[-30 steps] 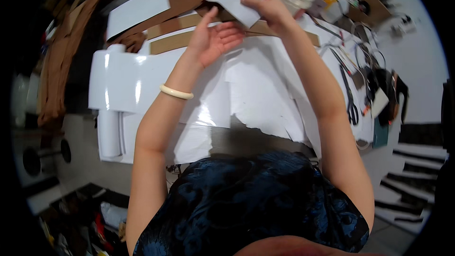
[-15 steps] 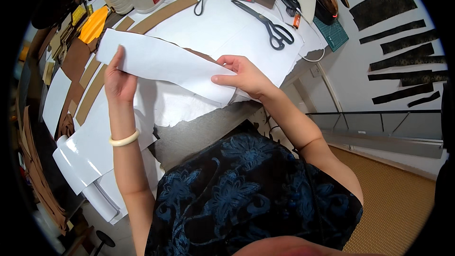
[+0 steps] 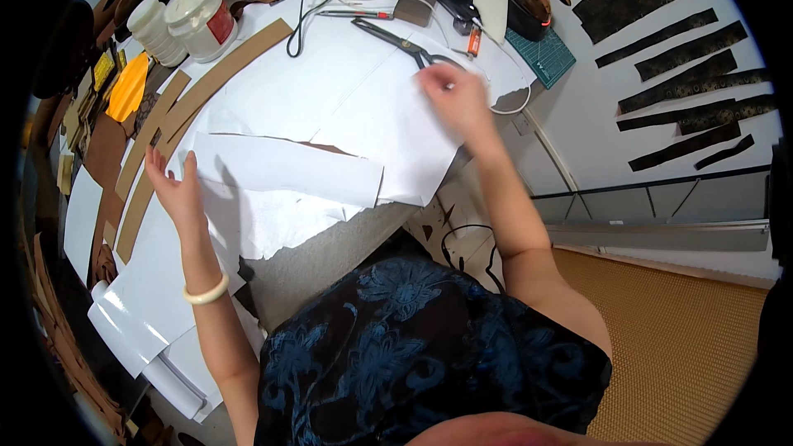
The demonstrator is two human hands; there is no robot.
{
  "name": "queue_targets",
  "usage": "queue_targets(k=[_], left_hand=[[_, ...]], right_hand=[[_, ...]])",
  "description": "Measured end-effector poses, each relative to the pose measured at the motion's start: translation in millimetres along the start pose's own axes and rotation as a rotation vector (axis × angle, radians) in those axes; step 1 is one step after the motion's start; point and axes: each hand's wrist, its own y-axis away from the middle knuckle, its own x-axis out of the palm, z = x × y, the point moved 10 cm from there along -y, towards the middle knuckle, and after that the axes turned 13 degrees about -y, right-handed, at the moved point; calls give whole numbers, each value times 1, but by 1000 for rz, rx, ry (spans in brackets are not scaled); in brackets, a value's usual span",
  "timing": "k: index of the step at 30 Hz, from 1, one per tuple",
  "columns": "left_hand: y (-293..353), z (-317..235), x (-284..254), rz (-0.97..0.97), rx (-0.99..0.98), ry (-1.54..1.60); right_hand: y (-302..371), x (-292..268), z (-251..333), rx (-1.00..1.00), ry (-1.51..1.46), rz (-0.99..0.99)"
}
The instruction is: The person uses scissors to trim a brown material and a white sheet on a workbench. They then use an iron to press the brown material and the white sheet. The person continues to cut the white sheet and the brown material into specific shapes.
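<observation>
My left hand (image 3: pixel 175 186) is open, fingers spread, above the long curved brown strips (image 3: pixel 223 68) at the left of the table. Just right of it, a long white-faced piece (image 3: pixel 289 167) lies on the white paper, brown material peeking out along its far edge. Black scissors (image 3: pixel 387 35) lie farther back, blades pointing away to the left. Over their handles is my right hand (image 3: pixel 458 99), smeared by motion; whether its fingers grip the scissors cannot be made out. The handles are partly hidden behind it.
White jars (image 3: pixel 198 21) and a yellow piece (image 3: pixel 128 87) stand back left. Behind the scissors are pens, cables, a brown block (image 3: pixel 415 6) and a green cutting mat (image 3: pixel 541 58). White rolls (image 3: pixel 173 388) lie front left. Dark strips (image 3: pixel 686 58) hang on the right wall.
The white-faced piece, held up in both hands before, now lies on the table, released. My right hand has moved away to the scissors; my left hand has opened beside the piece.
</observation>
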Motion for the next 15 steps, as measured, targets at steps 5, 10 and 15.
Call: queue_targets(k=[5, 10, 15], left_hand=[[48, -74, 12, 208, 402, -136], [108, -109, 25, 356, 503, -245], [150, -124, 42, 649, 679, -319]], right_hand=[[-116, -153, -126, 41, 452, -553], [-139, -171, -173, 30, 240, -636], [-135, -190, -173, -52, -2, -628]])
